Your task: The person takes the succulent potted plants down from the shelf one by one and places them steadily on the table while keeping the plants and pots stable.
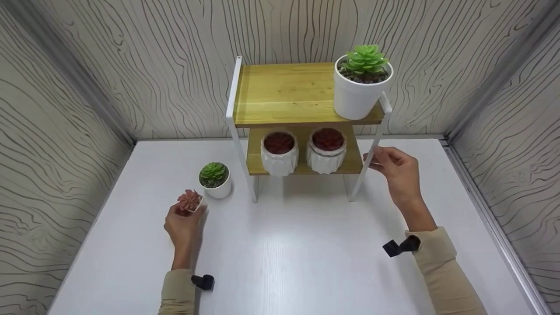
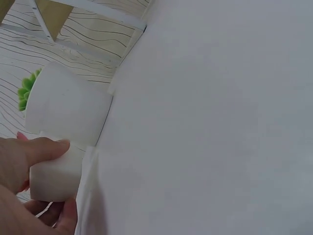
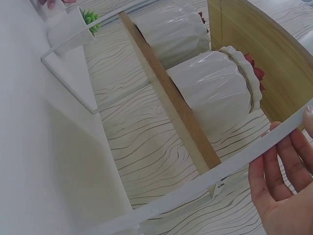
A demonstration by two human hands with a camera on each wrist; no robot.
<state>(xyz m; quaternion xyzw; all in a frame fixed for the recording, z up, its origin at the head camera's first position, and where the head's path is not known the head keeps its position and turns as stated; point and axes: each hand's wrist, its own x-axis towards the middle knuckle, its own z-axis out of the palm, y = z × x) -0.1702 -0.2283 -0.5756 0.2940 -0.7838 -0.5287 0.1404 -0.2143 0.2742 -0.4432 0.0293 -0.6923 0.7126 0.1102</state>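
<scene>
My left hand (image 1: 180,227) grips a small white pot (image 2: 56,178) holding a pinkish-red succulent (image 1: 190,200), low over the white table at the left. In the left wrist view, thumb and fingers lie on opposite sides of this pot. Just beyond it stands a small white pot (image 1: 221,190) with a green succulent (image 1: 213,171). At the right, my right hand (image 1: 400,175) holds the white side frame (image 3: 244,159) of a two-tier wooden shelf (image 1: 284,89), thumb and fingers about its upright bar.
Two ribbed white pots (image 1: 280,164) (image 1: 326,162) with dark red succulents stand on the lower tier. A larger white pot (image 1: 356,98) with a green succulent sits at the upper tier's right end. Wood-grain patterned walls (image 1: 175,65) enclose the table (image 1: 271,262) behind and at both sides.
</scene>
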